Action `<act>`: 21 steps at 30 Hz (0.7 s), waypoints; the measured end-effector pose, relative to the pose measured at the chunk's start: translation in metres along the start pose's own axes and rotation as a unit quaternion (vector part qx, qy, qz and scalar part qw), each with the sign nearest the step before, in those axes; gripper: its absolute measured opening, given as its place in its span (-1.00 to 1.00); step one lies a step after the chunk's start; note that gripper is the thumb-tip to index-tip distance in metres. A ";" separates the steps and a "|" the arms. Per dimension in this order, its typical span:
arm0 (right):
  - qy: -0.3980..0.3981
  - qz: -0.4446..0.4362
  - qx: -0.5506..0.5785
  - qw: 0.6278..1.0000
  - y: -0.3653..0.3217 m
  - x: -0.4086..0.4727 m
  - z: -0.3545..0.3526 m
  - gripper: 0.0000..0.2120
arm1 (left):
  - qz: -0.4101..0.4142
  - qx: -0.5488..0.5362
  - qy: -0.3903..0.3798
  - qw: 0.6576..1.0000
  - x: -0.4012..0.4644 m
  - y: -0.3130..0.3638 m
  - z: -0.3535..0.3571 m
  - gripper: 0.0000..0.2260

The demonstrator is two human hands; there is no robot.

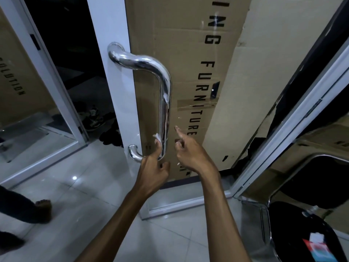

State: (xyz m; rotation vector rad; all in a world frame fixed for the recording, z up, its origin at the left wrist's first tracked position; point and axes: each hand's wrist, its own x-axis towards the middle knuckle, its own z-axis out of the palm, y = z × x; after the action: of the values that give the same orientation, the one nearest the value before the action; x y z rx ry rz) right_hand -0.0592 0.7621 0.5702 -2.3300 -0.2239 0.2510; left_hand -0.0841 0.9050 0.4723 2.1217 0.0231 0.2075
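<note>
Black capitals reading "ING FURNITURE" were seen running down the cardboard (179, 44) behind the door glass. "OLUTION" could be read on a second sheet (11, 82) at the far left. No brand could be made out on the red and blue packet (317, 250) lying on the chair (302, 233).

The chrome handle (164, 95) was fixed to the door's white frame (113, 91), its bar standing clear of the glass. White smears were visible halfway down the bar. A white wad (157, 138) was pressed against the bar's lower inner side by the straight forefinger of the left hand (153, 167), the other fingers being curled under. The right hand (190, 154) was held just right of the bar, apart from the left, forefinger pointing up and the rest curled on nothing. Whether it touched the glass could not be told.

The door was seen ajar, with a dark gap (71, 44) left of the frame's edge and shoes (94, 120) lying at its foot. Open tiled floor (85, 186) was shown below the hands, bounded by another person's foot (44, 207) on the left and the chair on the right.
</note>
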 end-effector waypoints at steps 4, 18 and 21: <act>-0.012 0.003 0.004 1.000 -0.001 0.001 -0.001 -0.39 | -0.006 -0.009 0.016 1.000 0.003 0.004 -0.003 -0.35; 0.005 0.008 -0.050 0.999 0.008 0.006 0.016 -0.50 | 0.019 0.019 -0.006 1.000 -0.002 -0.001 -0.007 -0.33; 0.023 0.002 -0.057 0.998 0.005 0.005 0.019 -0.56 | 0.024 0.056 -0.029 0.998 -0.005 -0.007 -0.010 -0.35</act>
State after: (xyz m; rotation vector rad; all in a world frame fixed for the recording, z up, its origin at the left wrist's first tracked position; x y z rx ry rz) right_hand -0.0588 0.7732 0.5528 -2.4470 -0.2156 0.1900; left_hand -0.0904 0.9162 0.4711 2.2404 -0.0515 0.1758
